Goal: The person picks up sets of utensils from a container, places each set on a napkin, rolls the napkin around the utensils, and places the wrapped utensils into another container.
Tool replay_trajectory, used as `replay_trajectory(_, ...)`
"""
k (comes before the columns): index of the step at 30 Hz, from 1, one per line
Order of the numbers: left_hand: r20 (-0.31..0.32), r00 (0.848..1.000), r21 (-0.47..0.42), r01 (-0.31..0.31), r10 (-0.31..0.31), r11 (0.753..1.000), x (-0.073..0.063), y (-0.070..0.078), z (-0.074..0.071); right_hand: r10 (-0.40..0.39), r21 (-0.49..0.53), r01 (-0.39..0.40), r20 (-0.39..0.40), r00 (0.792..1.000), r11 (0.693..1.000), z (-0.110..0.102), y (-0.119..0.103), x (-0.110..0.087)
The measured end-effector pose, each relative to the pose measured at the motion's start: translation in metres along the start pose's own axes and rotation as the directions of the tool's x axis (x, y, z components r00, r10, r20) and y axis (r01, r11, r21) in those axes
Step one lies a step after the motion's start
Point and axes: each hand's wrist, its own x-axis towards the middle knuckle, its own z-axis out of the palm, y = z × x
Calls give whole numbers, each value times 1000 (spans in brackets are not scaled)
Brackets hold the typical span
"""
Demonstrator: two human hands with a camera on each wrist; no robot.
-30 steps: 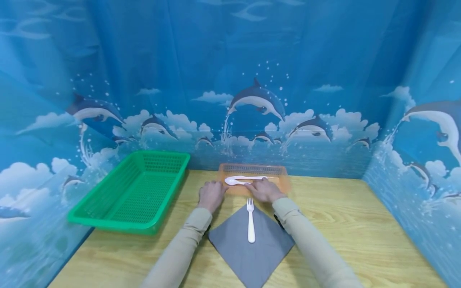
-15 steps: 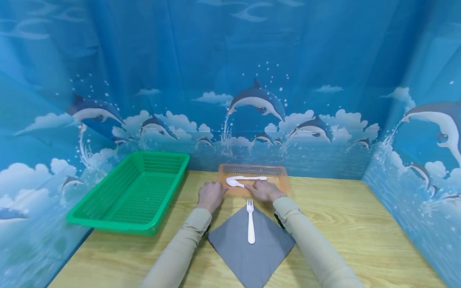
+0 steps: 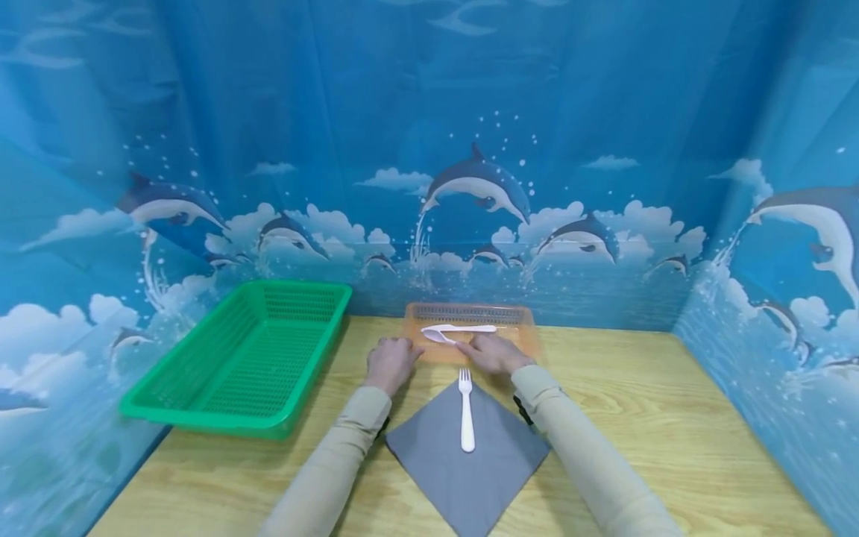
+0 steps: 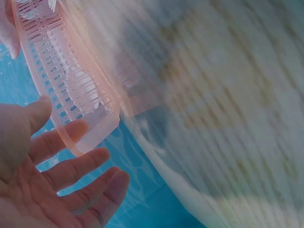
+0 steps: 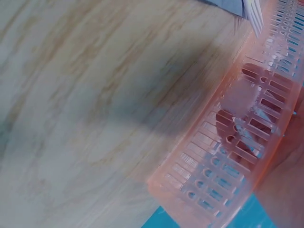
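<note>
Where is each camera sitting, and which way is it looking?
Head: on the person's head, looking forward and down at the table; the left hand, right hand and sleeves show.
Left wrist: on that wrist, looking past the left hand's fingers at one end of the orange basket; part of the right hand peeks in.
Right wrist: on that wrist, looking at the basket's slotted side; part of the right hand shows.
Head and right wrist share the orange basket, fork and gray cloth.

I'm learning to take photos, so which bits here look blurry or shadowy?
Head view: bright, the white spoon small but readable; left wrist view: the table looks hazy and smeared, the left hand sharper; right wrist view: a soft dark shadow on the table beside the orange basket, which looks crisper.
</note>
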Motion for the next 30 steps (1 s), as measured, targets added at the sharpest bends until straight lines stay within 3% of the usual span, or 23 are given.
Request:
replay_trajectory(4, -1, 1000, -14, -9, 9, 1000, 0, -1, 1, -39, 51, 40, -35, 999, 998, -3, 1, -3)
replay_trajectory(8, -14, 1000, -11, -13, 13, 1000, 1, -2, 1, -94, 62, 106, -164, 982, 992, -6, 3, -7)
replay_trajectory(14, -9, 1000, 4, -14, 14, 1000, 1, -1, 1, -163, -2, 175, -372, 914, 985, -12, 7, -12)
replay_trajectory(20, -3, 1000, 1, -11, 11, 1000, 0, 0, 0, -173, -43, 175, -497, 851, 984, -17, 10, -19)
replay_trajectory(25, -4, 1000, 0, -6, 6, 1000, 1, 0, -1, -191, -76, 177, -496, 847, 981, -20, 13, -25)
replay_trajectory(30, 12, 1000, 9, -10, 10, 1000, -1, 1, 0, -184, 22, 221, -480, 858, 975, -16, 18, -37)
